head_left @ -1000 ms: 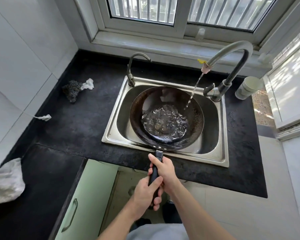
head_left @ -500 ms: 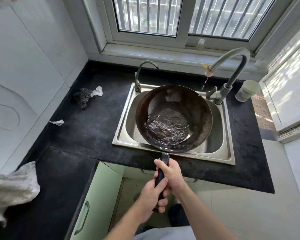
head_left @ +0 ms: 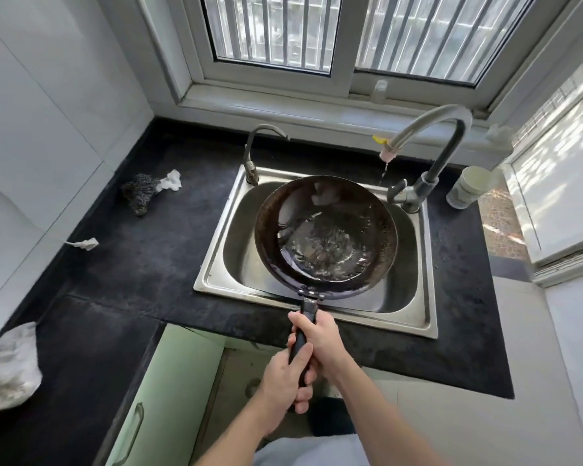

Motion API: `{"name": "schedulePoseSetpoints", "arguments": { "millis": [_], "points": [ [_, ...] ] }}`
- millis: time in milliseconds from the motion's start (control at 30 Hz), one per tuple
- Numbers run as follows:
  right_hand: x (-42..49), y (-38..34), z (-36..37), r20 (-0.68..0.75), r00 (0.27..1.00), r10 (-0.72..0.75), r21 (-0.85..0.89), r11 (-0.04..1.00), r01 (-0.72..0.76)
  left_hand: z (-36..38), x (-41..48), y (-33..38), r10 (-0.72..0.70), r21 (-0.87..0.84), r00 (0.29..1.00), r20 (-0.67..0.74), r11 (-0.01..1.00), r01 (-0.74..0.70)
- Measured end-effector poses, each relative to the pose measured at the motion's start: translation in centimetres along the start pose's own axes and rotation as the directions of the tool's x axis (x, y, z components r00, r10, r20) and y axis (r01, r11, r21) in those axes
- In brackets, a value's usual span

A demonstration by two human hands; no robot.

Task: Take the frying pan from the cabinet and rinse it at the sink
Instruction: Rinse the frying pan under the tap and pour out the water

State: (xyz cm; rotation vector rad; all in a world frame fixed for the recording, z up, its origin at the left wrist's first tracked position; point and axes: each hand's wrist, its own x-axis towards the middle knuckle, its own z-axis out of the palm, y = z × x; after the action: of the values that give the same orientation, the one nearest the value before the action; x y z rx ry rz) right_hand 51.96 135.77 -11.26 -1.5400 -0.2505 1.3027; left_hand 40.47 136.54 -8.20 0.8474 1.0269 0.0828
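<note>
Countertop (head_left: 142, 264), dark and rough, frames a steel sink (head_left: 216, 264) beneath barred windows (head_left: 273, 31).

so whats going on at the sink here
A person holds a pan over the sink, gripping its handle with both hands: the right hand nearer the pan, the left hand behind it. Water sits pooled in the pan's bottom. The tap is only dripping. Below the counter, a green cabinet door stands open.
</note>
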Motion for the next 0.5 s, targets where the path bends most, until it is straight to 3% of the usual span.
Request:
{"name": "schedulePoseSetpoints", "arguments": {
  "millis": [333, 500],
  "points": [
    [-0.5, 0.9, 1.5, 0.109, 0.994, -0.014, -0.038, 0.999, 0.018, -1.1, -1.3, -1.2, 0.02, -0.059, 0.997, -0.068, 0.998, -0.024],
    [-1.7, 2.1, 1.2, 0.071, 0.997, -0.036, -0.063, 0.997, 0.04, -1.0, -1.9, -2.5, 0.007, -0.047, 0.999, -0.047, 0.999, -0.01]
  ]
}}
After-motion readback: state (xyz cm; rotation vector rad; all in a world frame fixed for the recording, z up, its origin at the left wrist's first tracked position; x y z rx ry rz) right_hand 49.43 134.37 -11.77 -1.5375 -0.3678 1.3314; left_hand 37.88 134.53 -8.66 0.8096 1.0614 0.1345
